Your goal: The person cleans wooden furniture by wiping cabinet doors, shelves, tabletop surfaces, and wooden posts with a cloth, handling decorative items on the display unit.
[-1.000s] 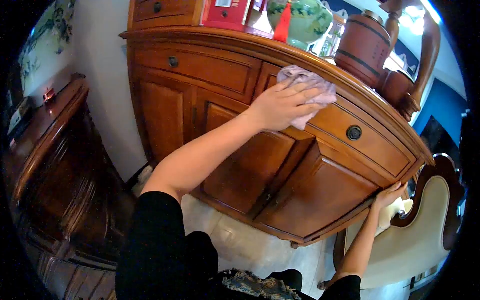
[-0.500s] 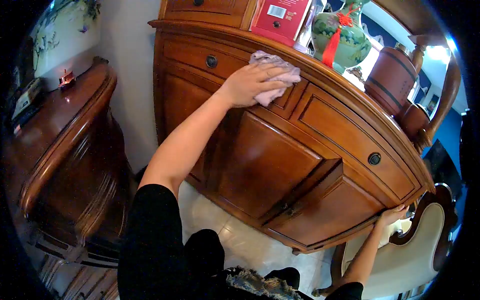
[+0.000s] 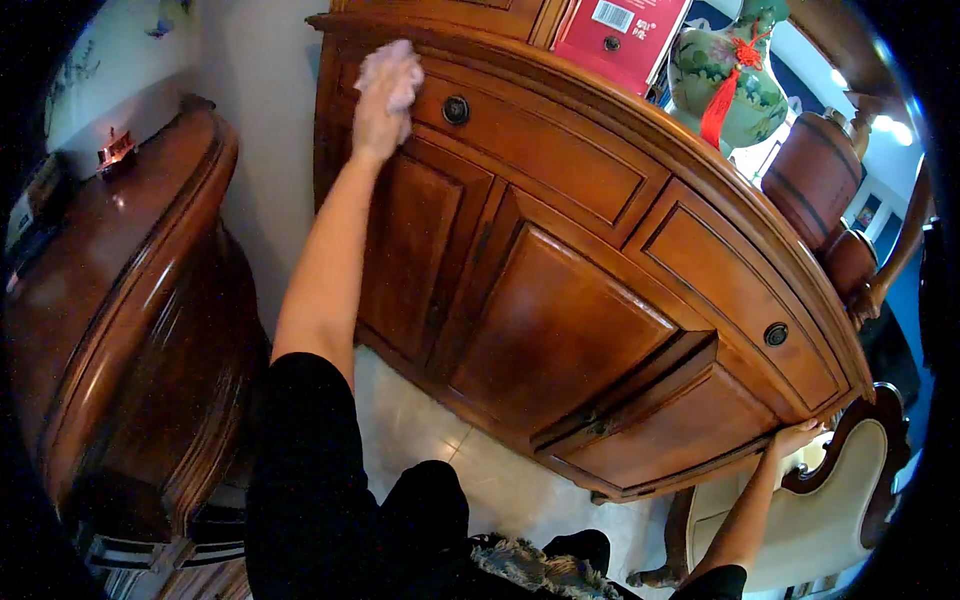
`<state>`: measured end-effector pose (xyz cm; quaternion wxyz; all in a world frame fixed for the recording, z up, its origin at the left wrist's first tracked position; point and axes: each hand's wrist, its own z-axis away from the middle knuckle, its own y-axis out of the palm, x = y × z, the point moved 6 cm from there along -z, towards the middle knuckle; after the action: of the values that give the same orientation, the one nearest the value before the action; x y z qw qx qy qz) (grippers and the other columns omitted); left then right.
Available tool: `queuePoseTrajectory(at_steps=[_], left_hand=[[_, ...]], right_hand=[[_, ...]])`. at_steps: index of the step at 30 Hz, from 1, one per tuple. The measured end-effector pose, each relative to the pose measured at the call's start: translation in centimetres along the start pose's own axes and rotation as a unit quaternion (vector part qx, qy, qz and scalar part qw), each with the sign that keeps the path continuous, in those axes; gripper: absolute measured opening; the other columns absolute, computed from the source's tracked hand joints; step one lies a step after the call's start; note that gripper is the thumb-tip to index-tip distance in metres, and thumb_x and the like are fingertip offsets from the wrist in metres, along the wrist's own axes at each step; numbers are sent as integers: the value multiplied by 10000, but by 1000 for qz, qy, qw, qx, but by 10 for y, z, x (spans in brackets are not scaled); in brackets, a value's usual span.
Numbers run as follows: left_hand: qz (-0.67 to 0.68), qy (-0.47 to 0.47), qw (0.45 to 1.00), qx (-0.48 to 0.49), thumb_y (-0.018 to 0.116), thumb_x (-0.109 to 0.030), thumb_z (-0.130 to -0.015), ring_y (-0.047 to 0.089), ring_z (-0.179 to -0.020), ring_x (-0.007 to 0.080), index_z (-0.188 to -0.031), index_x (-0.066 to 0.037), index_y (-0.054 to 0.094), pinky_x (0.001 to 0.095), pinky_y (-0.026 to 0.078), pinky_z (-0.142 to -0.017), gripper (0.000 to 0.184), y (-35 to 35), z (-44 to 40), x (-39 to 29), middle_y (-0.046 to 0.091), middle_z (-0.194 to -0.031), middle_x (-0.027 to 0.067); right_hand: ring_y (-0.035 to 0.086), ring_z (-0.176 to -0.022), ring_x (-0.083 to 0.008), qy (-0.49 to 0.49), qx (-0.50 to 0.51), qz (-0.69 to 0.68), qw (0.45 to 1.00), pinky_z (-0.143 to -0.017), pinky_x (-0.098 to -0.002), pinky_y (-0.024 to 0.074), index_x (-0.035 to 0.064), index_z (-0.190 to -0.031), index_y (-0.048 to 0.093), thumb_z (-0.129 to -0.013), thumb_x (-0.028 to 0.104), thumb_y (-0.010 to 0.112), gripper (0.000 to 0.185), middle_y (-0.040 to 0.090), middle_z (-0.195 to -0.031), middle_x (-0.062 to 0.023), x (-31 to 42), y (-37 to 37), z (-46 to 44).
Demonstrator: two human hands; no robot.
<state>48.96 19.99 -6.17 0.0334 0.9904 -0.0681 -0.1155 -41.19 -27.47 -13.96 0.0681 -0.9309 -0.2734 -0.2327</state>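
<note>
A crumpled pale pink cloth (image 3: pixel 397 72) is bunched in my left hand (image 3: pixel 380 122), pressed to the front of a brown wooden cabinet (image 3: pixel 560 290). The hand is at the left end of the upper drawer, left of its round dark pull (image 3: pixel 455 110). My fingers are partly covered by the cloth and somewhat blurred. Over at the cabinet's right end, my right hand (image 3: pixel 797 437) is on the side edge below the right drawer, fingers bent against it and partly hidden.
On the cabinet top stand a red box (image 3: pixel 610 40), a green vase (image 3: pixel 728 90) with a red tassel, and a brown barrel-shaped container (image 3: pixel 812 175). A dark wooden piece of furniture (image 3: pixel 130 290) is at left. A cream-padded chair (image 3: pixel 830 500) stands at right, near the cabinet.
My left hand has slid the cloth leftward along the drawer front, past the round pull. The view has shifted slightly left. My right hand has stayed at the cabinet's right edge.
</note>
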Motion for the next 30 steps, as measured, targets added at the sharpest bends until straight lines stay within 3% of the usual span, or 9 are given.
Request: queuePoseTrajectory(at_steps=[2,5,9,10,12,16,20,24,30], left_hand=[[-76,-152,985,4,516,-272,-1033,422,-1450,327,-1518,-222,503,382,336,-1193,487,-15,9,49,465,-1581,101],[-182,-203,959,-78,580,-359,-1036,356,-1482,357,-1554,-276,461,431,337,-1195,537,-23,40,99,362,-1648,83],[-144,-201,963,-104,608,-303,-1031,374,-1473,342,-1531,-256,508,424,323,-1199,512,6,52,47,378,-1640,110],[-50,-241,963,-107,611,-298,-1031,344,-1497,339,-1521,-250,526,423,284,-1216,500,12,59,18,380,-1640,129],[-4,-198,972,-128,594,-334,-1039,298,-1524,348,-1515,-250,538,440,240,-1233,486,28,76,-15,372,-1643,146],[16,-206,970,-125,543,-418,-1056,189,-1564,359,-1551,-230,486,485,134,-1256,533,74,121,-39,325,-1661,169],[-55,-225,972,-32,489,-555,-1042,109,-1564,460,-1633,-266,309,576,110,-1244,682,109,130,-132,198,-1682,252],[-76,-222,972,-3,415,-705,-999,74,-1571,457,-1649,-297,247,630,87,-1232,786,146,137,-199,125,-1701,244],[-65,-145,983,94,493,-672,-970,138,-1549,481,-1632,-295,311,660,84,-1216,783,201,163,-277,185,-1691,227]], right_hand=[[504,-1316,-464,10,8,-10,1000,-1113,-486,428,-52,-1467,449,-1127,363,363,543,499,-1460,-316,-3,2,-2],[494,-1320,-468,59,17,0,998,-1122,-501,424,-54,-1472,451,-1123,374,375,558,505,-1450,-320,-3,0,-1],[505,-1293,-497,52,4,37,998,-1110,-517,422,-96,-1448,454,-1119,362,382,568,509,-1429,-350,8,-3,1],[505,-1293,-497,54,7,41,998,-1110,-517,422,-96,-1448,454,-1119,362,382,568,509,-1429,-350,-1,-1,0],[508,-1290,-504,-14,1,33,999,-1117,-521,417,-134,-1430,451,-1118,353,379,583,506,-1420,-371,-10,4,-4],[517,-1280,-499,28,-1,29,999,-1121,-509,417,-151,-1423,451,-1119,340,377,582,510,-1413,-372,-12,5,-4],[478,-1309,-493,47,4,-2,999,-1130,-523,396,-103,-1446,435,-1121,360,374,569,511,-1419,-345,-4,4,3],[482,-1288,-500,2,2,26,1000,-1113,-529,393,-55,-1476,416,-1123,374,365,558,503,-1418,-342,-8,6,5],[485,-1289,-508,52,6,-44,998,-1099,-538,416,-67,-1467,419,-1122,373,370,561,492,-1435,-344,32,-7,14]])
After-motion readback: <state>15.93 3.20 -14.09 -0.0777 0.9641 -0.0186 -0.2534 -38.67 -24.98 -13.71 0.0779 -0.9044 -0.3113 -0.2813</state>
